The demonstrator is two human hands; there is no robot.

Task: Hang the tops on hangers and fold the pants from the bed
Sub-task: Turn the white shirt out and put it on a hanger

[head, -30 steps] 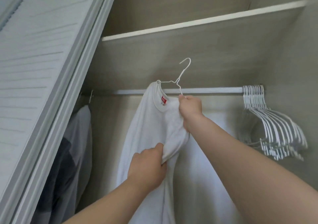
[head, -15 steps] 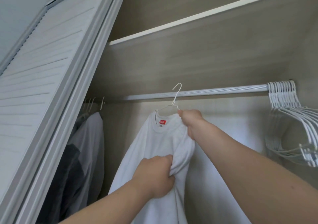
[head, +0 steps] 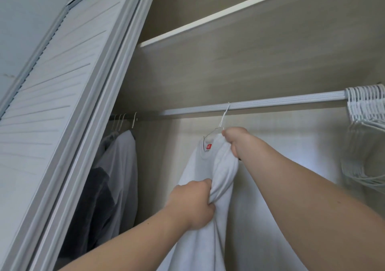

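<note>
white top (head: 198,166) sits on a wire hanger (head: 224,117); its hook appears seated over the rail (head: 281,101), mid-wardrobe. right hand (head: 237,141) grips the hanger shoulder along with cloth; left hand (head: 193,204) clutches bunched fabric lower down. advised: confirm the hook's seating, then let go and smooth the shoulders. empty hangers (head: 366,108) crowd the right end, hung garments (head: 123,162) the left; neither obstructs.

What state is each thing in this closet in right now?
white top: on its hanger, fabric bunched in the middle.
hanger: hook up at the rod, seemingly over it.
left hand: grips the bunched fabric.
right hand: grips the hanger and the top's shoulder.
spare hangers: bare, bunched at the rod's right end.
hung clothes: hanging at the rod's left end.
closet door: open.
</note>
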